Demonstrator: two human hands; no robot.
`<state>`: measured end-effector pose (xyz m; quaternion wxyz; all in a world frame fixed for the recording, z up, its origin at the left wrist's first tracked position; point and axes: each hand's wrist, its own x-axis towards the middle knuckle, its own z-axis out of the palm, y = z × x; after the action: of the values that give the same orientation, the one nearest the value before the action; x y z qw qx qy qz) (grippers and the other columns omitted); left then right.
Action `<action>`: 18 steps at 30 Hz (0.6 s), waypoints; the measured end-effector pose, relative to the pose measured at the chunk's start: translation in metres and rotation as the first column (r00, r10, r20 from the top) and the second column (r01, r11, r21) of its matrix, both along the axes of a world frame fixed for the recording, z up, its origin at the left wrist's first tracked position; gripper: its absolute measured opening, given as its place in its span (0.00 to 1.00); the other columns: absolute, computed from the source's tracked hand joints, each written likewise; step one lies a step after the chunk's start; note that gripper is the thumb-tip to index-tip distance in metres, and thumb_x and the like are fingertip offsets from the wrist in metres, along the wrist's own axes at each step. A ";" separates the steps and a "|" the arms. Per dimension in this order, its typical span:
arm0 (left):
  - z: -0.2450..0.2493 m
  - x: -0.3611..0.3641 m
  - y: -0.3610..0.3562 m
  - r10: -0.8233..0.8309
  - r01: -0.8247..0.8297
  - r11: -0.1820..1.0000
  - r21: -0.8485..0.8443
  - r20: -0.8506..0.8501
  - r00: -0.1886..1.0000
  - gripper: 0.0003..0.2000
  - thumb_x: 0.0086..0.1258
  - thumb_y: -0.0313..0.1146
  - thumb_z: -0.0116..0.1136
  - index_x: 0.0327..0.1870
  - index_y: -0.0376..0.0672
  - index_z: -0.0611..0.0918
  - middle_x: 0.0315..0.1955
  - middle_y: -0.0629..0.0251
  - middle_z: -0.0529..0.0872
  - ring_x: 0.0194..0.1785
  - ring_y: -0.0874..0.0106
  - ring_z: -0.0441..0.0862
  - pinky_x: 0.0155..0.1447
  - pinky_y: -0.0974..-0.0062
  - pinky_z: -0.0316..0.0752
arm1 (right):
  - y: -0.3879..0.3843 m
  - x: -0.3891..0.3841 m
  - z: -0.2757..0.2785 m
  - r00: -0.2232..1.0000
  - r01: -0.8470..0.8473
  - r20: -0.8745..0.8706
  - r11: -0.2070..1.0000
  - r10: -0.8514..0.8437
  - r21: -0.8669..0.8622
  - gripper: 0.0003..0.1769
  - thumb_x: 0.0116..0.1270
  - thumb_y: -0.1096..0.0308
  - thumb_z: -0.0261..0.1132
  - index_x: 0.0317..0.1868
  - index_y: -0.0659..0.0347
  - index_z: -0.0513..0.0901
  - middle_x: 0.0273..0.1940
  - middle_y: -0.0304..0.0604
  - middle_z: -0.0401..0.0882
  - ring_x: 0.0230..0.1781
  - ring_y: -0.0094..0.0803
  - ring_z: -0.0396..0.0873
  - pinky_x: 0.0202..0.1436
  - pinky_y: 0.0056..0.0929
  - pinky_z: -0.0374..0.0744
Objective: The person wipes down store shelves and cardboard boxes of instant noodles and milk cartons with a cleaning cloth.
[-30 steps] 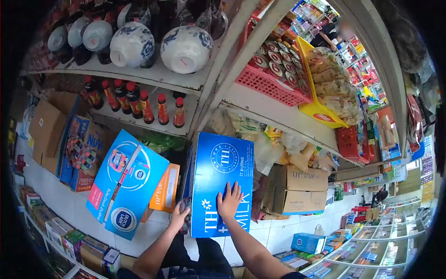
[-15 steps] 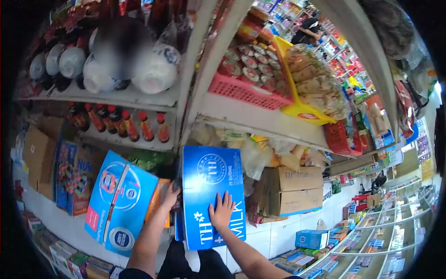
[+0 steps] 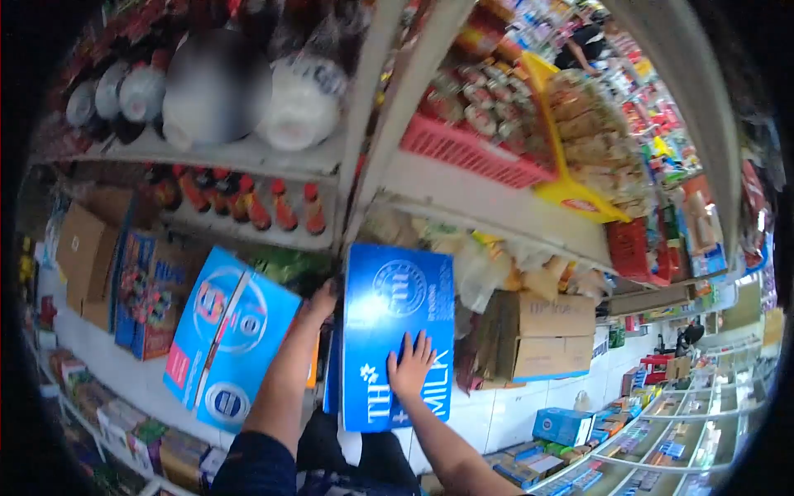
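Note:
A blue milk carton (image 3: 397,314) with white lettering stands upright in front of me, in the middle of the view. My right hand (image 3: 411,364) lies on its front face, fingers spread. At the carton's upper left edge is my left hand (image 3: 321,299); its fingers reach behind or beside the box and are mostly hidden. To the left, a light blue box (image 3: 236,331) with round logos leans at a tilt, partly covered by my left forearm. A brown cardboard box (image 3: 552,343) is to the right of the carton.
Above are shelves (image 3: 488,202) with a pink basket (image 3: 475,157), a yellow basket (image 3: 579,202), bowls (image 3: 302,107) and red-capped bottles (image 3: 256,207). Open cardboard boxes (image 3: 87,248) stand at the left. Glass shelving (image 3: 686,413) is at the lower right. A person (image 3: 581,45) is far off.
The view has shifted, so the shelves and boxes appear further right. My left hand has moved slightly up along the blue carton's edge, and my left forearm now covers more of the light blue box.

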<state>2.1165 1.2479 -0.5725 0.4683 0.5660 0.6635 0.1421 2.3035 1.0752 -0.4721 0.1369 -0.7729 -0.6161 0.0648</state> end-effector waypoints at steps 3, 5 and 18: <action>-0.013 -0.006 -0.017 0.101 -0.101 0.995 -0.010 0.118 0.988 0.27 0.65 0.42 0.53 0.65 0.44 0.64 0.57 0.53 0.73 0.61 0.64 0.69 0.62 0.72 0.63 | 0.001 -0.002 -0.001 1.000 0.007 0.020 0.998 -0.006 -0.056 0.31 0.61 0.52 0.52 0.62 0.60 0.66 0.67 0.59 0.51 0.68 0.56 0.48 0.68 0.57 0.42; -0.022 0.002 0.011 0.266 -0.336 0.938 0.078 0.456 0.849 0.29 0.64 0.43 0.56 0.63 0.39 0.65 0.57 0.53 0.73 0.60 0.63 0.69 0.63 0.72 0.61 | 0.003 -0.002 0.001 1.000 0.007 0.015 0.997 -0.006 -0.072 0.31 0.61 0.53 0.52 0.63 0.61 0.65 0.68 0.59 0.50 0.68 0.56 0.47 0.68 0.57 0.41; -0.001 0.010 0.024 0.382 -0.503 0.864 -0.020 0.675 0.631 0.29 0.59 0.38 0.61 0.60 0.35 0.67 0.50 0.48 0.78 0.54 0.64 0.76 0.56 0.71 0.69 | 0.001 -0.001 -0.002 1.000 0.007 0.018 0.997 -0.006 -0.080 0.32 0.62 0.52 0.52 0.64 0.58 0.63 0.68 0.58 0.49 0.69 0.56 0.46 0.68 0.58 0.42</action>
<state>2.1266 1.2718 -0.5731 0.5711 0.3356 0.5589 0.4989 2.3028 1.0757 -0.4737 0.1007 -0.7803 -0.6118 0.0820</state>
